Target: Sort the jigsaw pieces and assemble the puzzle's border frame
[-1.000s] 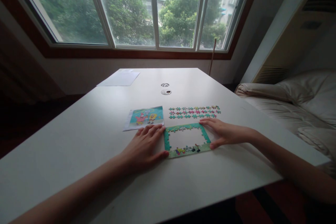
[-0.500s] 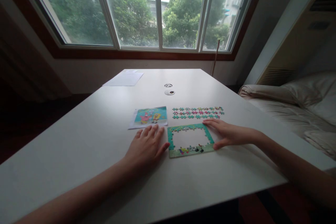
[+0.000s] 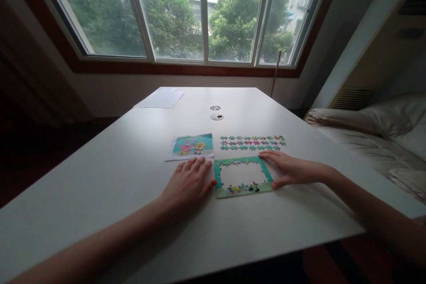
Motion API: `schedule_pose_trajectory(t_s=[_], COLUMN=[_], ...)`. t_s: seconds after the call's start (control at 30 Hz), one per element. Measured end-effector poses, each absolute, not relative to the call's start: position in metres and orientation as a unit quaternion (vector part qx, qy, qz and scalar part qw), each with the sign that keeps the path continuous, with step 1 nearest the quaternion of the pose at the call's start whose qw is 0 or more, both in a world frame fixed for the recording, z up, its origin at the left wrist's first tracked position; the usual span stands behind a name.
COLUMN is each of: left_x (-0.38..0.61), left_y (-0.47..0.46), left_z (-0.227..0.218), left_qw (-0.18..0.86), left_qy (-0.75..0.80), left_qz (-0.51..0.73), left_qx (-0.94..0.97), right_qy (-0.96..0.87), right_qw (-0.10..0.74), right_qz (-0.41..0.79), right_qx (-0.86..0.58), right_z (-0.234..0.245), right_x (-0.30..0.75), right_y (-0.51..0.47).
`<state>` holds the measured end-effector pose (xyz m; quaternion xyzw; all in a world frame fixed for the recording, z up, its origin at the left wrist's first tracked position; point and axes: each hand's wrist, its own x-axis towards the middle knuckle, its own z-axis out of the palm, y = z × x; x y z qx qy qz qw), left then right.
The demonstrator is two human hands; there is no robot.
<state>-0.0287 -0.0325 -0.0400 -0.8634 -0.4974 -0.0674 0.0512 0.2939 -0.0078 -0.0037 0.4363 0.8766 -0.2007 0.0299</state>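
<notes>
A green puzzle frame point(image 3: 244, 190), its middle showing bare white table, lies flat between my hands. My left hand point(image 3: 189, 179) rests palm down with fingers spread, its thumb at the frame's left edge. On the other side, my right hand point(image 3: 288, 169) is open, fingertips by the frame's upper right corner and thumb by the lower right one. Just beyond my left fingers is a printed cartoon picture point(image 3: 193, 145) on a white sheet. Several loose puzzle pieces point(image 3: 251, 143) lie in three rows behind the frame.
All this is on a white table point(image 3: 133, 177). Two round metallic fittings point(image 3: 216, 116) sit in its top farther back, and white papers point(image 3: 159, 99) lie at the far left corner. A cushioned seat point(image 3: 362, 133) stands right of the table, and a window is beyond.
The view has shifted slightly, moving everything a little to the right. The picture sheet sits slightly farther from me. Both hands keep nearly the same pose beside the frame.
</notes>
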Motion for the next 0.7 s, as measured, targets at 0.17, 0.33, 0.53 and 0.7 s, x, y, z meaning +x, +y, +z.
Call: schedule_pose_trajectory(t_s=[0.17, 0.33, 0.53, 0.7], left_x=[-0.0291, -0.0279, -0.0267, -0.0277], left_y=[-0.0305, -0.0300, -0.0303, -0.0310], left_z=[-0.0420, -0.0395, -0.0389, -0.0409], left_qw=[0.025, 0.022, 0.025, 0.029], left_qy=[-0.460, -0.451, -0.448, -0.444], left_qz=[-0.086, -0.079, -0.081, -0.071], left_qx=[-0.883, -0.889, -0.890, -0.893], right_qy=[0.878, 0.874, 0.870, 0.871], right_qw=[0.026, 0.025, 0.030, 0.034], right_qz=[-0.205, -0.204, -0.208, -0.207], right_qx=[0.431, 0.441, 0.447, 0.444], right_z=[-0.0064, -0.0071, -0.0043, -0.0016], right_x=[0.2965, 0.2977, 0.2966, 0.2959], right_y=[-0.0066, -0.0102, -0.0142, -0.0136])
